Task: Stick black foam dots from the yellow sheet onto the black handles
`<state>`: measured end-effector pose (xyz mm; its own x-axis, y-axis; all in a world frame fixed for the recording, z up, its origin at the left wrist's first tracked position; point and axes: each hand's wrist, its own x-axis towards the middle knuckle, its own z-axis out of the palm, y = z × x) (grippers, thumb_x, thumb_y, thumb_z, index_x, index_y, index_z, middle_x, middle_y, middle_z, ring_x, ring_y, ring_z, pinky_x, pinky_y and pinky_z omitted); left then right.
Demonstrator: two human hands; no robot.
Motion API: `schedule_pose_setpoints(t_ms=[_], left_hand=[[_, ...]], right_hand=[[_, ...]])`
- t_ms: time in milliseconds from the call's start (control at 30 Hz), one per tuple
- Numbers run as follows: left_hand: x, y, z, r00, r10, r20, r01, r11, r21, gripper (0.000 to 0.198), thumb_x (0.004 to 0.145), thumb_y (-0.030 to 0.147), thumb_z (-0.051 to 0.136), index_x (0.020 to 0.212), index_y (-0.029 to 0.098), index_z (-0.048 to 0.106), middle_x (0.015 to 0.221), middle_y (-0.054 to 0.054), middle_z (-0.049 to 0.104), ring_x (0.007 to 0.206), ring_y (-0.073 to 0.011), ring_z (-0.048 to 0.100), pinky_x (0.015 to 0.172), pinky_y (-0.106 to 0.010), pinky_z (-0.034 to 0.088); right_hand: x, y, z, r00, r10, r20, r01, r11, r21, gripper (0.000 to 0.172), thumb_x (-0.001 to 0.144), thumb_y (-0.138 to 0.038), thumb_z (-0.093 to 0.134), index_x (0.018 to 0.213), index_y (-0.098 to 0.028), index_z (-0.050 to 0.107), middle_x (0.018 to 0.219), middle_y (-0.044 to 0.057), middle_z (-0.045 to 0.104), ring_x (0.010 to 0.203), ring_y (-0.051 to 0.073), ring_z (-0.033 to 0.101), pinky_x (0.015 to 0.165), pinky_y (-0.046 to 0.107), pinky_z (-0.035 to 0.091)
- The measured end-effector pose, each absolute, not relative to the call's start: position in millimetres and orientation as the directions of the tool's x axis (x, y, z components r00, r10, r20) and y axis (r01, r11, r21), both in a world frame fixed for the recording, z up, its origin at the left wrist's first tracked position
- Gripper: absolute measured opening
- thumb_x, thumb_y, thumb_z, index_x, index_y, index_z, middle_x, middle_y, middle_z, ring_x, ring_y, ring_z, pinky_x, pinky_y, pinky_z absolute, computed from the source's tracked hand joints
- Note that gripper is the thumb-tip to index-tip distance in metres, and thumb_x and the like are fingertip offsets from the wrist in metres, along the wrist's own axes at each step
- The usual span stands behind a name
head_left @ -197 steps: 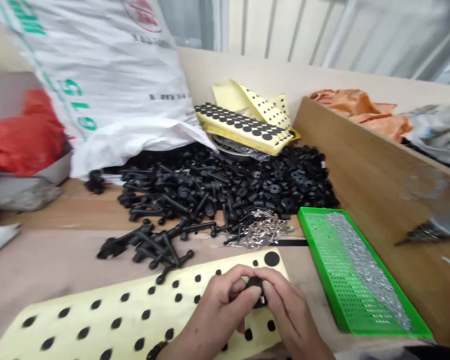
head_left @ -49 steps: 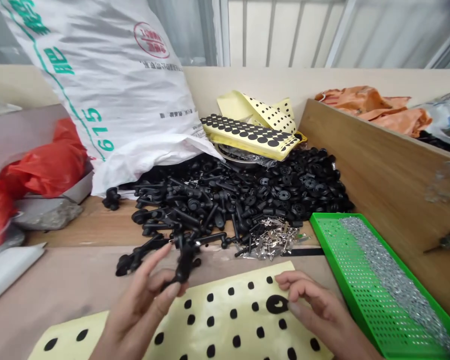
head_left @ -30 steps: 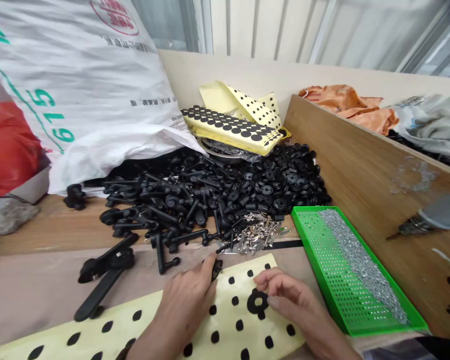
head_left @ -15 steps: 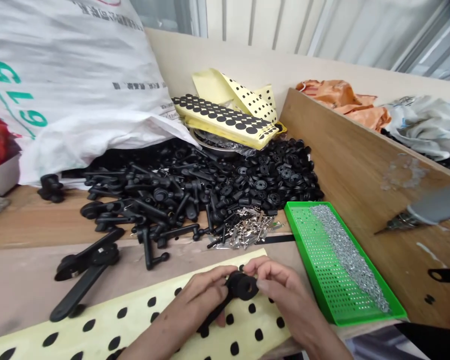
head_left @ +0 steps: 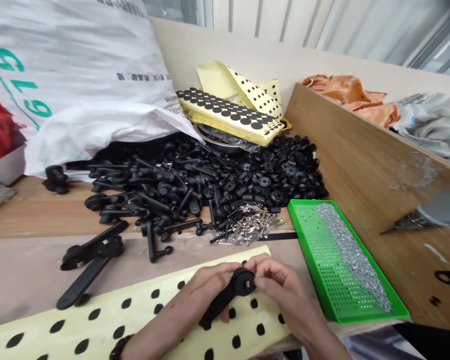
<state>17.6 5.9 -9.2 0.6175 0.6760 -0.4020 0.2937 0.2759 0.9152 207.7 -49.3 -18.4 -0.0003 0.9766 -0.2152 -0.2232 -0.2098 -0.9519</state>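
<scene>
Here's the black handle [head_left: 243, 285], right between my hands, above the dotted yellow sheet [head_left: 140, 320]. Its long axis slants: round end towards 1 o'clock, arm running down to between 7 and 8. My left hand [head_left: 206, 282] is clamped on the arm; my right hand [head_left: 275, 280] is pinching the round end's rim, so they're almost together.

Out from my hands, two more handles [head_left: 92, 270] lie at 9 on the surface [head_left: 26, 265]. A heap of black parts [head_left: 195, 192] sprawls at 11, the white sack [head_left: 97, 65] behind it; metal clips [head_left: 251, 225] sit at 12. The wooden board [head_left: 360, 155] climbs at 2, and a ribbed pale panel [head_left: 277, 22] backs the room.

For moving: a surface strip separates the sheet from the green tray [head_left: 315, 270] at 3; the near edge passes at 5.
</scene>
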Motion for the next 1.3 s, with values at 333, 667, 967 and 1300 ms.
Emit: schedule_pose_setpoints(t_ms=[333, 667, 967, 1300], left_hand=[[12.9, 2.1, -1.0, 0.594, 0.672, -0.442, 0.332, 0.295, 0.896, 0.040, 0.091, 0.045, 0.043, 0.123, 0.026, 0.058, 0.068, 0.004, 0.063, 0.073, -0.0182, 0.058, 0.068, -0.025, 0.043], [20.2, 5.7, 6.0, 0.628, 0.670, -0.395, 0.298, 0.262, 0.918, 0.038, 0.090, 0.042, 0.041, 0.110, 0.020, 0.065, 0.057, 0.005, 0.055, 0.059, -0.0157, 0.055, 0.059, -0.023, 0.042], [24.6, 5.7, 3.4, 0.630, 0.654, -0.418, 0.274, 0.316, 0.908, 0.033, 0.085, 0.045, 0.048, 0.094, 0.019, 0.066, 0.061, 0.004, 0.056, 0.053, -0.0128, 0.053, 0.047, -0.020, 0.034], [32.7, 4.7, -16.4, 0.617, 0.691, -0.377, 0.222, 0.306, 0.926, 0.037, 0.081, 0.049, 0.057, 0.100, 0.017, 0.062, 0.056, 0.007, 0.046, 0.041, -0.0075, 0.043, 0.040, -0.018, 0.034]], right_hand=[[208.4, -50.8, -16.6, 0.009, 0.986, -0.164, -0.153, -0.161, -0.975, 0.012, 0.076, -0.022, 0.064, 0.066, -0.019, 0.059, 0.087, 0.002, 0.061, 0.083, 0.017, 0.055, 0.074, 0.025, 0.042], [209.9, -48.3, -15.1, -0.014, 0.985, -0.170, -0.111, -0.170, -0.979, 0.012, 0.075, -0.020, 0.062, 0.065, -0.019, 0.057, 0.088, 0.003, 0.060, 0.083, 0.017, 0.056, 0.074, 0.025, 0.042], [209.4, -48.5, -13.9, 0.014, 0.988, -0.155, -0.051, -0.154, -0.987, 0.011, 0.074, -0.019, 0.062, 0.064, -0.019, 0.057, 0.087, 0.003, 0.061, 0.082, 0.017, 0.056, 0.073, 0.025, 0.043], [207.0, -45.6, -16.4, 0.002, 0.999, -0.048, 0.088, -0.048, -0.995, 0.010, 0.074, -0.019, 0.059, 0.064, -0.019, 0.057, 0.084, 0.005, 0.063, 0.081, 0.018, 0.059, 0.071, 0.028, 0.046]])
